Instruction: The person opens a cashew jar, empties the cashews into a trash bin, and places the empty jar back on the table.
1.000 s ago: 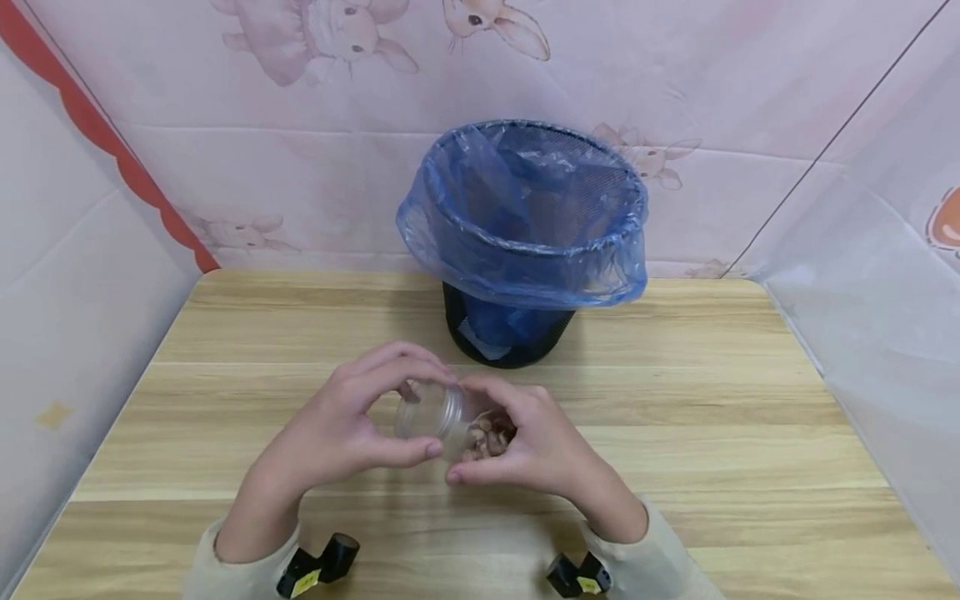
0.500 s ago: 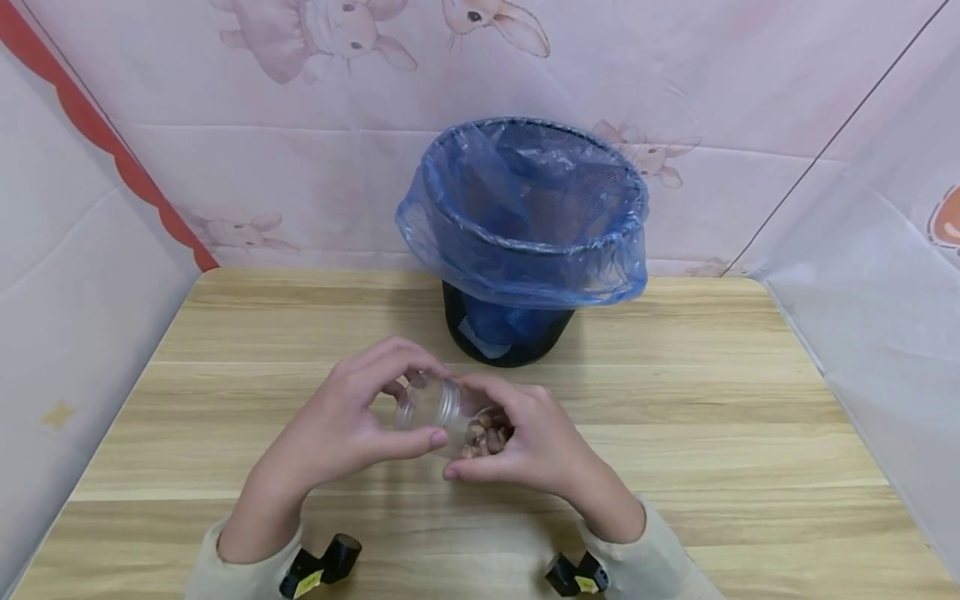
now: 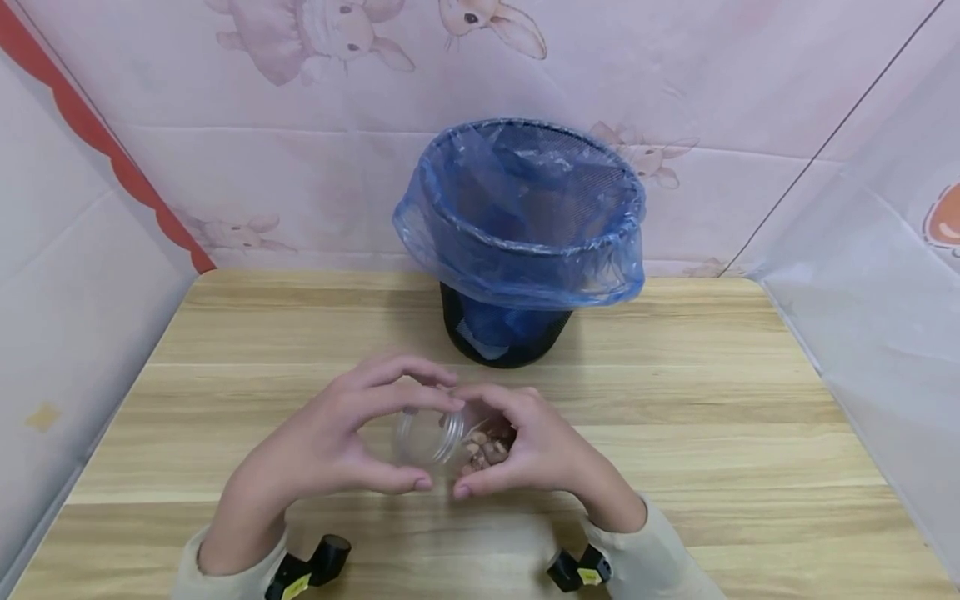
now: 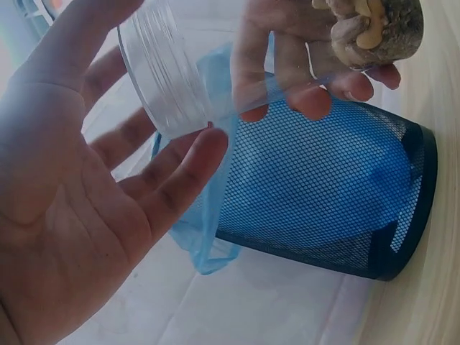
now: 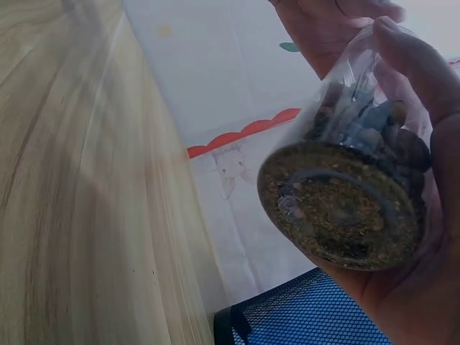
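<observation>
A clear plastic jar [image 5: 341,208] lies tilted on its side between my hands, above the table. Curved brown nuts [image 3: 487,450], cashew-like in shape, sit toward its base, with crumbs against the bottom. My right hand [image 3: 543,446] grips the jar body, thumb on the near side and fingers round the far side. A clear ridged lid [image 4: 165,75] is at the jar's left end. Around it my left hand [image 3: 337,442] is loosely spread, thumb apart from the lid on the near side. Whether its far fingertips touch the lid, I cannot tell.
Just beyond my hands a black mesh waste bin [image 3: 502,337] stands on the wooden table [image 3: 720,425]. A blue plastic bag [image 3: 517,275] lines it and hangs over the rim. Fabric walls [image 3: 337,183] with rabbit prints enclose the back and sides.
My left hand has loosened around the lid, its thumb moving toward me and away from it. The right hand keeps its grip, and the jar has shifted only slightly.
</observation>
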### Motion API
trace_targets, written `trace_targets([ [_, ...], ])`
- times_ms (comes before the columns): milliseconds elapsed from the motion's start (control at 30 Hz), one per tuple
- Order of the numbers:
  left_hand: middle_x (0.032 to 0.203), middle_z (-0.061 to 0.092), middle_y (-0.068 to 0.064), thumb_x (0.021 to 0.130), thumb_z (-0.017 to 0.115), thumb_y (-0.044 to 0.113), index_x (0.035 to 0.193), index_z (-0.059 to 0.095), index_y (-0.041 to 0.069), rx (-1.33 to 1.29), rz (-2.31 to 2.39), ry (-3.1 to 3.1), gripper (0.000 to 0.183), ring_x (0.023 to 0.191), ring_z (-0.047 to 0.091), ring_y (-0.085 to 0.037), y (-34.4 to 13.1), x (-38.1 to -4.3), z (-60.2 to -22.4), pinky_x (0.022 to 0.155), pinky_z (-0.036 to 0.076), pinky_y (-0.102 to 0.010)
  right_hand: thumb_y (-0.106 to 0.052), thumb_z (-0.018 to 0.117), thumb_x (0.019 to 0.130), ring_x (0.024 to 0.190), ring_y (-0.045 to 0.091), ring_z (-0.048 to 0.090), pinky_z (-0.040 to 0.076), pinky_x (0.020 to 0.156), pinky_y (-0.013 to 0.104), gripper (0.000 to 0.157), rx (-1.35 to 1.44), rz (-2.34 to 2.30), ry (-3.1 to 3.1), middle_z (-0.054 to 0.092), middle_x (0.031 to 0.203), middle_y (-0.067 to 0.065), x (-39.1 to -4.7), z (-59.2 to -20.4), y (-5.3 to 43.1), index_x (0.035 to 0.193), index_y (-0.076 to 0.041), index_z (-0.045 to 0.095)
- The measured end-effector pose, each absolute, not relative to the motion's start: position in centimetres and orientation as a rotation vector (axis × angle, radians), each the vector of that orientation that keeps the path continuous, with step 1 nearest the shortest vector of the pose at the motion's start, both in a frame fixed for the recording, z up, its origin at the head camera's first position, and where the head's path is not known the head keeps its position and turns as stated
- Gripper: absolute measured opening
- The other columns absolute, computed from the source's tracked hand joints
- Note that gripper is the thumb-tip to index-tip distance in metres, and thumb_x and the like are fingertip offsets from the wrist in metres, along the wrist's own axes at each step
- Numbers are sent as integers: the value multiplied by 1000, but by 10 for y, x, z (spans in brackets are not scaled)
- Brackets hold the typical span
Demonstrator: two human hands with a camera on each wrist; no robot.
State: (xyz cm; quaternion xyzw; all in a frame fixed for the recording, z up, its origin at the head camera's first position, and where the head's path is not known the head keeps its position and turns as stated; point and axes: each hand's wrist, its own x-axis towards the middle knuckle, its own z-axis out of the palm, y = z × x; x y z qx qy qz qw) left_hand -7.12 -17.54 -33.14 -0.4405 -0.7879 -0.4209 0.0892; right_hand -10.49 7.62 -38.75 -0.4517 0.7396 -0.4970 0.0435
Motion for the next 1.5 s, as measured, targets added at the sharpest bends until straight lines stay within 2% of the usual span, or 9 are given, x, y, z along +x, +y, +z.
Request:
trace_targets([
  [167,128,60,2,78,86,28,128,66,21,-1362,-1273,-2290,54,117,57,-15,-174,-70,-329,99,47,-27,-30,95,64,93,8,68,57,79,27,78,-1395,-1530,2240,72,111,-5,-105,-387,76,132,-16,59],
  [500,126,60,5,77,87,25,126,65,21,-1306,-1284,-2318,54,113,58,-13,-174,-71,-331,96,49,-25,-30,94,65,89,11,70,58,77,26,76,-1399,-1540,2254,72,108,-1,-104,-386,74,131,-13,59],
  [733,124,60,8,75,88,23,124,65,22,-1240,-1286,-2347,54,98,57,-6,-173,-71,-333,76,52,-24,-31,93,68,87,12,70,58,75,24,74,-1382,-1536,2297,72,106,0,-102,-386,73,131,-12,59],
  [900,121,60,9,74,88,23,124,65,22,-1216,-1278,-2351,55,90,55,-4,-172,-72,-334,72,52,-23,-33,92,69,87,14,71,57,76,22,74,-1380,-1515,2338,72,106,0,-102,-386,73,132,-13,58],
  [1067,118,60,12,75,88,23,123,63,24,-1159,-1292,-2389,54,92,56,-5,-171,-72,-334,71,54,-25,-37,91,69,86,13,71,57,75,20,76,-1387,-1492,2397,73,107,-1,-102,-387,73,134,-14,58],
  [1200,117,59,15,75,88,27,120,62,25,-1086,-1261,-2438,53,91,57,-5,-170,-72,-334,72,53,-25,-39,91,69,83,7,68,55,72,18,77,-1395,-1473,2446,72,106,-2,-102,-387,72,134,-14,58],
  [1333,116,60,15,76,88,33,120,62,25,-1043,-1243,-2489,52,93,59,-7,-170,-72,-334,75,54,-25,-42,91,69,86,8,69,55,75,18,77,-1392,-1457,2474,72,110,-3,-103,-386,72,133,-15,58],
  [1500,125,56,14,78,85,43,129,60,26,-1051,-1233,-2598,59,107,57,-8,-174,-71,-331,83,54,-29,-40,91,68,91,10,70,56,79,21,76,-1358,-1459,2461,72,113,-2,-104,-387,74,133,-15,59],
])
